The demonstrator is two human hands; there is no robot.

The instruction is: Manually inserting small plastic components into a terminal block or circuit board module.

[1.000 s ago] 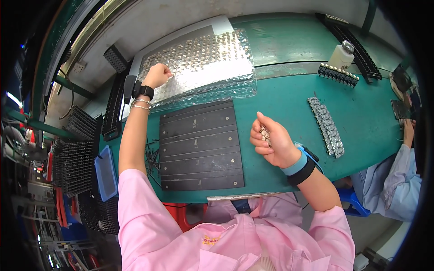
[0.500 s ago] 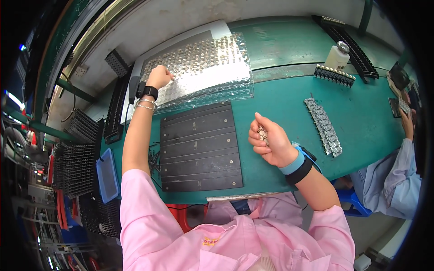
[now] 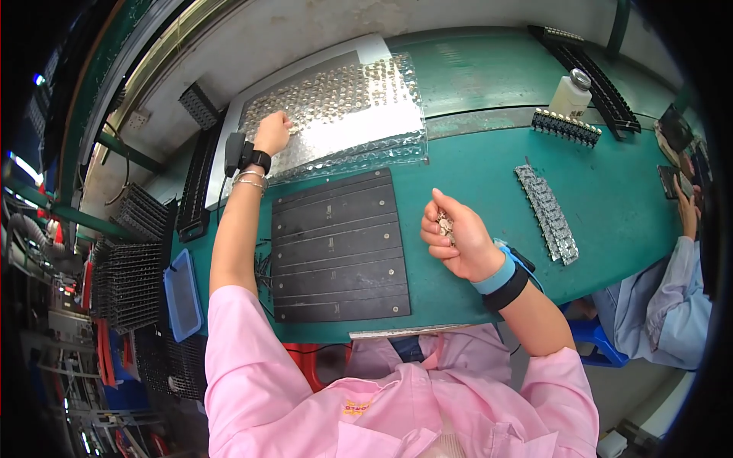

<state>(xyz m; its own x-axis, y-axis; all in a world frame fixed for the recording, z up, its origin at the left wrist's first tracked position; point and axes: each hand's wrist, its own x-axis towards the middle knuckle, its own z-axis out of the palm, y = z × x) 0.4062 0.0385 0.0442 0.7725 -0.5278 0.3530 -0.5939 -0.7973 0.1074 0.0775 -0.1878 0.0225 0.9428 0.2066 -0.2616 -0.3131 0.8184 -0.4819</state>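
Observation:
My left hand (image 3: 272, 133) is over the left part of a clear blister tray (image 3: 412, 146), its fingers curled together at the tray's surface. Whatever lies between those fingertips is too small to make out. Rows of small shiny metal parts (image 3: 336, 90) fill the tray's far side, while its near side shows bare pockets. Over the right half of the bench, my right hand (image 3: 466, 240) is turned palm up and closed around a handful of small metal parts (image 3: 446, 227). Nearer to me lies a flat black fixture plate (image 3: 340, 248) with several grooved strips.
A strip of joined metal parts (image 3: 547, 214) lies right of my right hand. Behind it stand a black rack (image 3: 565, 128) and a white bottle (image 3: 571, 95). A blue tray (image 3: 182, 296) hangs by the left edge. At far right are a co-worker's hand (image 3: 688, 208) and sleeve.
My left hand has shifted slightly along the tray, its wrist turning a little to the right. My right hand stays almost where it was, still around the small metal parts.

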